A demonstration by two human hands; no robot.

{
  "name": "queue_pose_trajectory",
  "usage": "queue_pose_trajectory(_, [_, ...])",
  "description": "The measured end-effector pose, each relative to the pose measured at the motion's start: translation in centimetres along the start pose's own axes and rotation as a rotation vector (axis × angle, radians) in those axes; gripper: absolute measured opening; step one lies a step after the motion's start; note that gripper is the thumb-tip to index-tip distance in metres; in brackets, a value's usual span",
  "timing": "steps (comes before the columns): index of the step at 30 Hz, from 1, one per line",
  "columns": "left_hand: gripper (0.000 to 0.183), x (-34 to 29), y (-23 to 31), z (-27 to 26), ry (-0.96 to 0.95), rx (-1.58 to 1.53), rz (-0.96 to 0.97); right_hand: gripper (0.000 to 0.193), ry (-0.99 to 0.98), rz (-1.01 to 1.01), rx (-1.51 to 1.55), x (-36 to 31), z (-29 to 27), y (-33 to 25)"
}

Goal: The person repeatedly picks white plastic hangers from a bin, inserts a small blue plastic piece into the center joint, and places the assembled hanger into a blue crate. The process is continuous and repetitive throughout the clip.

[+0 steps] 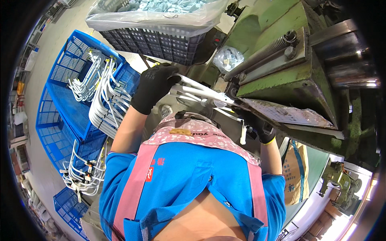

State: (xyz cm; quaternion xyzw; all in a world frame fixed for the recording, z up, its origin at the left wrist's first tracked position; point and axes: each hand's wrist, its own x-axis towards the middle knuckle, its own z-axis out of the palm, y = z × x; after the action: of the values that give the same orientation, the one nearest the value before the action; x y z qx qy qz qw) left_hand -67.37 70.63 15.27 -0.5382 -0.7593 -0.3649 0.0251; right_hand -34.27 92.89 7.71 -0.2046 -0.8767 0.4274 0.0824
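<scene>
Several thin white tubes [199, 91] run slantwise in front of me, from my left hand toward the green machine. My left hand [155, 85], in a black glove, is closed around their left end. At their other end my right hand [254, 123], also black-gloved, curls by the tubes beneath the machine's edge. Shadow and the machine hide part of its fingers. A white end fitting [243, 134] hangs down beside that hand. The tubes reach close to the machine's dark metal parts [232, 89].
The green machine [281, 80], with a coil spring, fills the right. Blue crates [66, 104] at left hold bent white tubes [106, 92]. A black, plastic-lined crate [161, 42] of pale blue pieces stands ahead. A clear bag [228, 59] lies by the machine; a brown sack [296, 172] stands at right.
</scene>
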Motion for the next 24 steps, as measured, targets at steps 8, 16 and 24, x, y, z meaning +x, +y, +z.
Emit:
queue_pose_trajectory(8, [0.014,0.5,0.5,0.2,0.022,0.02,0.019,0.042,0.181,-0.054,0.066,0.8,0.3,-3.9])
queue_pose_trajectory(16, [0.015,0.4,-0.7,1.6,-0.041,0.029,-0.007,0.038,-0.057,-0.091,-0.24,1.6,0.3,-4.1])
queue_pose_trajectory(24, [0.018,-1.9,1.6,1.2,-0.093,-0.431,-0.23,0.041,0.096,-0.031,-0.466,0.1,0.2,-5.7])
